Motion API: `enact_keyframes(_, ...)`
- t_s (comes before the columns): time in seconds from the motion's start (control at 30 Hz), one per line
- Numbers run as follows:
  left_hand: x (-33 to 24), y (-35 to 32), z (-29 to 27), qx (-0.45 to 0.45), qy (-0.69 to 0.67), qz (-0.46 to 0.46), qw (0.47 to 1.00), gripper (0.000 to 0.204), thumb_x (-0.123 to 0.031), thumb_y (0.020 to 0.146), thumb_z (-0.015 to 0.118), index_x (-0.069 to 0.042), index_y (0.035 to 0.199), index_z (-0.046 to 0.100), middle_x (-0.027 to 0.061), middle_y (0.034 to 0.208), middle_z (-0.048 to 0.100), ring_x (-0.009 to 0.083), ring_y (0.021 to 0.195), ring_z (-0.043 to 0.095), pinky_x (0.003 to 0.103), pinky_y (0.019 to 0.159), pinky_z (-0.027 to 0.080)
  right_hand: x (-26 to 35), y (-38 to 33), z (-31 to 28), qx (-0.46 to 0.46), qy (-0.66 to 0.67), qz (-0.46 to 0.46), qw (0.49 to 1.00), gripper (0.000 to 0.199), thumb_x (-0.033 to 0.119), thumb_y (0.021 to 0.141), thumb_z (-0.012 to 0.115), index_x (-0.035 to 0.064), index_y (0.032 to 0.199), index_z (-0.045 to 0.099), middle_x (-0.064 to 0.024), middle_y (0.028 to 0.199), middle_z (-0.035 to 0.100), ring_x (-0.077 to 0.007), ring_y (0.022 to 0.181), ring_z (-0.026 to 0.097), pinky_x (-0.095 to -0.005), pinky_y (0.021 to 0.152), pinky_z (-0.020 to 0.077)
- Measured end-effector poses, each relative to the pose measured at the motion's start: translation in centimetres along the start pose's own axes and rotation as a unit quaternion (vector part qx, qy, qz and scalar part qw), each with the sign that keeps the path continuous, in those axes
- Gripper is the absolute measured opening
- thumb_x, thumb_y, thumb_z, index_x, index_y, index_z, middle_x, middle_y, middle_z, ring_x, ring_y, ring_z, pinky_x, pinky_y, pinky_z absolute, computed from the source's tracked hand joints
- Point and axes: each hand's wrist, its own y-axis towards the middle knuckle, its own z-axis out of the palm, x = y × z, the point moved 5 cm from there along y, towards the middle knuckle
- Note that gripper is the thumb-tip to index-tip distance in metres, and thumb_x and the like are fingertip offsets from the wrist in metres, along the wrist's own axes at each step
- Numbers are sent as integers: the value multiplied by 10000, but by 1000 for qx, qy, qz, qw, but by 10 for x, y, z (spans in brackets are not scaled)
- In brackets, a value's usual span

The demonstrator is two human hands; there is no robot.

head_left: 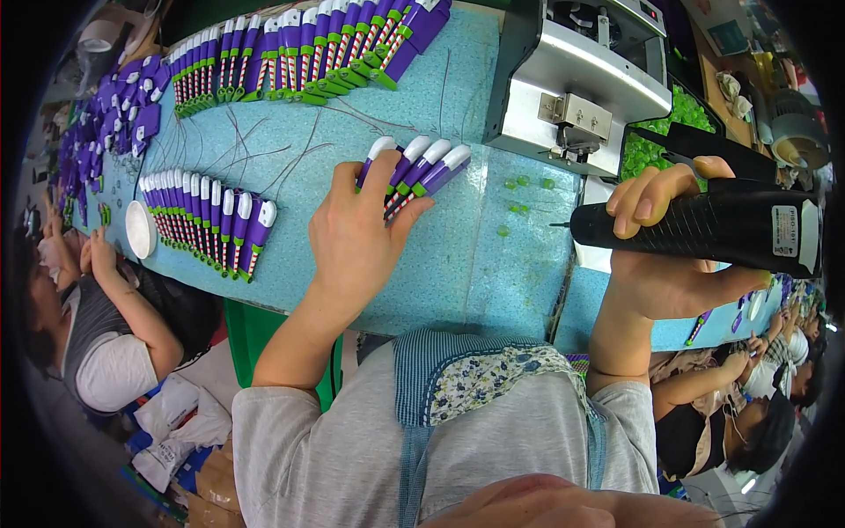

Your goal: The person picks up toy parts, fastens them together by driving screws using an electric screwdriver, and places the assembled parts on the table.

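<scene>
While the right hand (647, 277) is closed around a black power driver (704, 229), the left hand (356, 233) lies curved over some white-tipped purple pieces (427, 165) on the blue surface (475, 273), its fingers and thumb touching them; whether it grips them firmly, I cannot tell. The driver's thin bit points toward these pieces but is well apart from them. In my judgement, if the left hand pressed unevenly, the fan of pieces could slide apart; if the bit met a piece at a slant, it could slip and scratch the plastic or a finger. Counting outward, I find one driver, four pieces at the left hand, about six loose green bits (519, 209), one metal machine (581, 70), a near row (204, 211) of roughly twelve similar pieces, one white bowl (141, 231), and a far row (330, 44) overlapping too much to count exactly.
</scene>
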Motion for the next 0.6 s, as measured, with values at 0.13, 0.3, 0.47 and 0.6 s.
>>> enact_keyframes(0.13,4,-7,1,-37,-109,-47,992,704,-212,681,815,3,1238,443,182,986,580,388,764,620,433,647,514,2,1,0,0,-11,1,1000,938,824,799,292,13,1247,441,-101,729,530,-181,522,497,-311,524,423)
enact_keyframes(0.3,10,-11,12,117,-92,-54,987,610,-192,646,825,32,1100,486,206,968,623,360,812,643,406,678,518,10,16,4,31,-19,-41,999,963,840,783,280,24,1276,406,-102,779,533,-182,551,509,-333,562,435)
enact_keyframes(0.47,8,-21,33,214,-358,-182,890,548,-163,681,798,25,1099,499,151,1013,622,211,893,632,341,745,511,21,44,15,135,-61,-156,977,1026,883,738,272,18,1277,392,-142,842,553,-227,631,536,-383,620,452)
enact_keyframes(0.6,-17,-25,48,253,-552,-236,759,572,-155,715,804,11,1167,494,53,1009,613,120,907,585,282,819,480,-3,56,13,163,-15,-120,979,1066,919,696,241,17,1236,421,-154,833,584,-236,622,552,-378,600,462)
